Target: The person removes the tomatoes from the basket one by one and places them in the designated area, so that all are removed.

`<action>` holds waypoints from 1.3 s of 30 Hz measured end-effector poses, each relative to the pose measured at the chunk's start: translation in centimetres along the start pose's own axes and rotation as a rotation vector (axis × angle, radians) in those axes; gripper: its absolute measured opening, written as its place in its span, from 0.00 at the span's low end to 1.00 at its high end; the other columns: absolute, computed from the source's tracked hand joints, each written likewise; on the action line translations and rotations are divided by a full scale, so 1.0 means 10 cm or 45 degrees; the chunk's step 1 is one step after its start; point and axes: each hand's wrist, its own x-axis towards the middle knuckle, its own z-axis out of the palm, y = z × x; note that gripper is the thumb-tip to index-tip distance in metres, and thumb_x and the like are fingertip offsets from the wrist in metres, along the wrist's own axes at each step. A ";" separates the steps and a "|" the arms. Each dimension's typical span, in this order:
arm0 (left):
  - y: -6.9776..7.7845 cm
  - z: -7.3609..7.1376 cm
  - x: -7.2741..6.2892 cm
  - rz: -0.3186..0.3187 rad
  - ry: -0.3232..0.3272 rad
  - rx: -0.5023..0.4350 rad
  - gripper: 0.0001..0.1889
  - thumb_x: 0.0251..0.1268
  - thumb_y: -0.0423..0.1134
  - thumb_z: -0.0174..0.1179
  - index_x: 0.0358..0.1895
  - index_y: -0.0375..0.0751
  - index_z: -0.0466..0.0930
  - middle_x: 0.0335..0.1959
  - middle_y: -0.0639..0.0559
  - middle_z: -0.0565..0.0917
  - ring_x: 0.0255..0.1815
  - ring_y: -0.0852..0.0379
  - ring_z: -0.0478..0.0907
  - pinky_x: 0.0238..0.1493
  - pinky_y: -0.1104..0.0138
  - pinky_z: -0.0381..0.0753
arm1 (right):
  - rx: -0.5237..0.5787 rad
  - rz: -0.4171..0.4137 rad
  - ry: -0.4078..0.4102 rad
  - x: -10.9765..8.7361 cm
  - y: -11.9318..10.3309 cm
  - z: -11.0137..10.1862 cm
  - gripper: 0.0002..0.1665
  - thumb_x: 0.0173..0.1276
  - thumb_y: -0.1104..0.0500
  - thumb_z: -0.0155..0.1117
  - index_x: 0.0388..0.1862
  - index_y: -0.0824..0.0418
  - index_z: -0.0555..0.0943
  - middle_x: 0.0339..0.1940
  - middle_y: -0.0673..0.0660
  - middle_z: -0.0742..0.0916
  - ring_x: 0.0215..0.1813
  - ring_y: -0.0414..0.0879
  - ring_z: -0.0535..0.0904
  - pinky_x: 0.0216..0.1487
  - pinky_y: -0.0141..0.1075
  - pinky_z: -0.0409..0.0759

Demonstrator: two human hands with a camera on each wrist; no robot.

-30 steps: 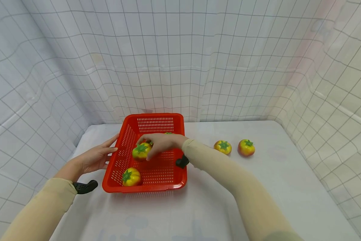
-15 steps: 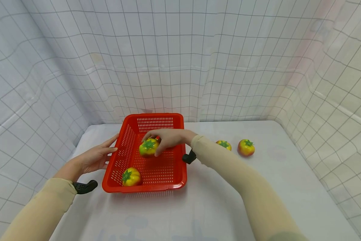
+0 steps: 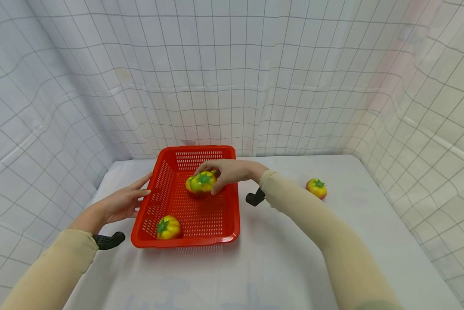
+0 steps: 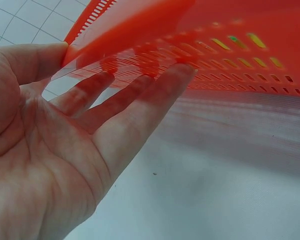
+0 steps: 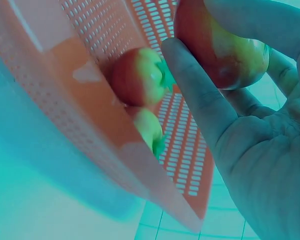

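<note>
My right hand (image 3: 230, 172) holds a yellow-green and red tomato (image 3: 203, 182) with a green leafy top, above the back half of a red slotted plastic basket (image 3: 185, 243). Partly hidden behind it, another tomato (image 3: 189, 184) shows in the basket. A yellow tomato (image 3: 169, 227) lies in the front left corner. In the right wrist view, thumb and fingers curve round the held tomato (image 5: 220, 47). My left hand (image 3: 121, 202) touches the basket's left side. Its fairly straight fingers (image 4: 135, 110) lie against the outer wall in the left wrist view.
One more tomato (image 3: 316, 188) lies on the white-covered table (image 3: 294, 258), right of the basket. Grid-patterned white curtains (image 3: 239, 86) enclose the back and both sides. My right forearm (image 3: 313, 215) crosses over the table and hides part of it.
My right hand has moved right and slightly back with the tomato, uncovering another tomato in the basket. The forearm now hides one tomato on the table. The left hand has stayed put.
</note>
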 end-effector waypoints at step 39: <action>-0.03 0.05 -0.03 0.006 0.033 0.028 0.39 0.85 0.46 0.45 0.82 0.71 0.27 0.83 0.37 0.45 0.65 0.44 0.75 0.60 0.45 0.78 | 0.114 0.077 -0.020 -0.90 0.36 -0.53 0.35 0.63 0.64 0.72 0.68 0.43 0.76 0.67 0.50 0.76 0.66 0.55 0.74 0.59 0.47 0.81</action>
